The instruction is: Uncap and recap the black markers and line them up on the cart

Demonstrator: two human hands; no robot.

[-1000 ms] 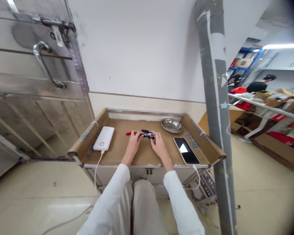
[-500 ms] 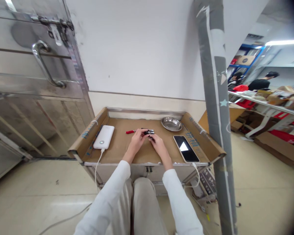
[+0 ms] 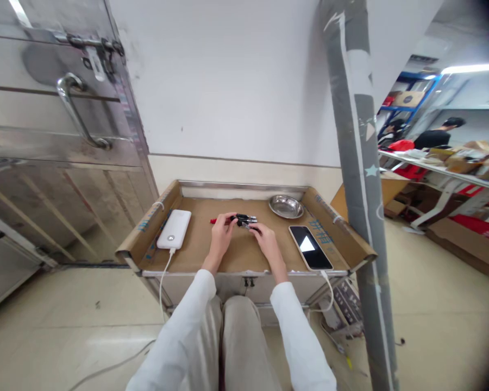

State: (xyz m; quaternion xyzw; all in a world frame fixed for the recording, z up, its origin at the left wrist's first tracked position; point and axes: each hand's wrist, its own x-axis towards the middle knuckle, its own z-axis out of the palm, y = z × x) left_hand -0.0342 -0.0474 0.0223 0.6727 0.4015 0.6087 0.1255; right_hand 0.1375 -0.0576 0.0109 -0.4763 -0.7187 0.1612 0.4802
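My left hand (image 3: 221,233) has its fingers closed on the dark end of a slim black-and-grey pen (image 3: 244,224). At the pen's other, greyish end, the fingertips of my right hand (image 3: 266,241) pinch it, so it spans the gap between both hands. Just behind it lie several black pens (image 3: 248,218) with silvery ends, partly hidden by my left fingers. The tip of a red pen (image 3: 213,221) sticks out to the left of my left hand. Fine details of the held pen are too small to make out.
A white power bank (image 3: 174,229) with a cable lies at the left of the cardboard-lined table (image 3: 204,260). On the right are a round metal dish (image 3: 286,206) and a phone (image 3: 310,247) with a cable. A grey wrapped pole (image 3: 364,163) stands beside the table's right edge.
My hands have moved apart slightly, the left going a little left, and the pen between them now shows more. The view has shifted slightly.
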